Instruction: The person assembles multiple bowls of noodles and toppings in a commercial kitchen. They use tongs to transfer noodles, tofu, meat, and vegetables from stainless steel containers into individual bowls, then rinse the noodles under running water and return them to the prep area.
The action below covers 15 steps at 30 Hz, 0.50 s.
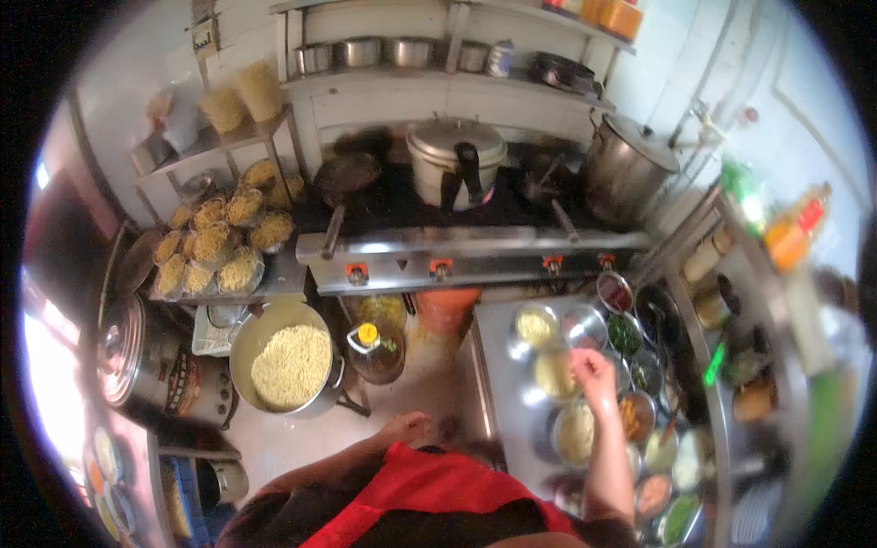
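Note:
My right hand point(590, 373) is over a steel bowl of pale shredded food point(555, 377) on the steel counter at the right. Its fingertips are bunched; blur hides whether they pinch anything. Around it stand a bowl of chopped pale food point(536, 327), a bowl of chopped greens point(622, 334), a bowl of orange strips point(632, 413) and a larger bowl of pale food point(575, 435). My left hand point(409, 428) hangs in front of my red apron point(438, 483), its fingers loosely curled; I cannot tell whether it holds anything.
Ahead is a gas stove point(473, 260) with a pressure cooker point(455, 161), pans and a tall stockpot point(627, 168). To the left stand a large pot of pale grains or pieces point(291, 366), an oil jug point(377, 353) and several containers of noodles point(212, 243). A shelf rack point(712, 411) edges the right side.

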### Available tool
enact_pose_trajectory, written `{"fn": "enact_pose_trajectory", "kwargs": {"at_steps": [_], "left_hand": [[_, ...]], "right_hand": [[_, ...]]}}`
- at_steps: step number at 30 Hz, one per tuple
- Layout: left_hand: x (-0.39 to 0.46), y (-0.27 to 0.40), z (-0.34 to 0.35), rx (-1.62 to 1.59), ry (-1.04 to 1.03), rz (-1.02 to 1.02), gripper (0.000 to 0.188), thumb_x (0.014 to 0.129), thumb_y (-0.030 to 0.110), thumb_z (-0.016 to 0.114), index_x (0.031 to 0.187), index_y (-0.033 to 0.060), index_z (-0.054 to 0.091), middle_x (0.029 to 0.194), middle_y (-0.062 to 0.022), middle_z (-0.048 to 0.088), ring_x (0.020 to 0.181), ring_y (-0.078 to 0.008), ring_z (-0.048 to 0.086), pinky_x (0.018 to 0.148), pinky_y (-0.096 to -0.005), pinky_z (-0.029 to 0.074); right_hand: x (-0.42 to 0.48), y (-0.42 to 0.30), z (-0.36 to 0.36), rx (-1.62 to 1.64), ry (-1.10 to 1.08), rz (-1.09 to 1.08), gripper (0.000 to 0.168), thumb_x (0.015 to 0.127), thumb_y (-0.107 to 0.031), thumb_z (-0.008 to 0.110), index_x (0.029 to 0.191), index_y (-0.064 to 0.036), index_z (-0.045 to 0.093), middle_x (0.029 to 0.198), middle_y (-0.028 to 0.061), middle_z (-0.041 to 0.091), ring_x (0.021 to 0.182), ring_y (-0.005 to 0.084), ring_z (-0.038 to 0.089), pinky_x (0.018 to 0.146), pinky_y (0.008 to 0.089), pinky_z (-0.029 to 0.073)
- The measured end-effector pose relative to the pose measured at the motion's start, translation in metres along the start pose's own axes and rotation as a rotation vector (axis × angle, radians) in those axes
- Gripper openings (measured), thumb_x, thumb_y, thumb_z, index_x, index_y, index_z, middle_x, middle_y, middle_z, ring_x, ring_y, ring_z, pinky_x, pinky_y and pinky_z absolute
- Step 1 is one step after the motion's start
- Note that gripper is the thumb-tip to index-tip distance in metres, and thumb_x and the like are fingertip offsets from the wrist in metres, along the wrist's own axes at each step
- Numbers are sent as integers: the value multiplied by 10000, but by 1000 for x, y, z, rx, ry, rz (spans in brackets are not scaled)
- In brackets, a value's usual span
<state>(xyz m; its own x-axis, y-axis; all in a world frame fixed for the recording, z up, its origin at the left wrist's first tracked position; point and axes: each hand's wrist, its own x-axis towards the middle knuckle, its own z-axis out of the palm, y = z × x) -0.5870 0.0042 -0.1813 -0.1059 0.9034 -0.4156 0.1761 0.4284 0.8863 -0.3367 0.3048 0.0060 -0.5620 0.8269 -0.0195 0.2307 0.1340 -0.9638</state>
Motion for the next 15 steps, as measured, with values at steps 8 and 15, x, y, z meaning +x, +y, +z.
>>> {"fn": "enact_pose_trajectory", "kwargs": {"at_steps": [8,15], "left_hand": [[9,133,-107,-95,705,441,246,866,119,594,1098,37,589,974,-67,636,911,-138,596,829,-292,493],[-94,400,-213,478,1354,1423,533,745,172,687,1182,-69,500,1183,-234,543,1094,-337,535,949,-400,414]], "right_hand": [[204,-134,25,42,-127,-373,197,910,-100,546,1081,-20,604,929,66,657,745,103,606,648,220,484],[321,-257,96,95,-278,-642,169,914,-111,546,1023,-9,624,909,58,650,745,102,599,646,225,487]]}}
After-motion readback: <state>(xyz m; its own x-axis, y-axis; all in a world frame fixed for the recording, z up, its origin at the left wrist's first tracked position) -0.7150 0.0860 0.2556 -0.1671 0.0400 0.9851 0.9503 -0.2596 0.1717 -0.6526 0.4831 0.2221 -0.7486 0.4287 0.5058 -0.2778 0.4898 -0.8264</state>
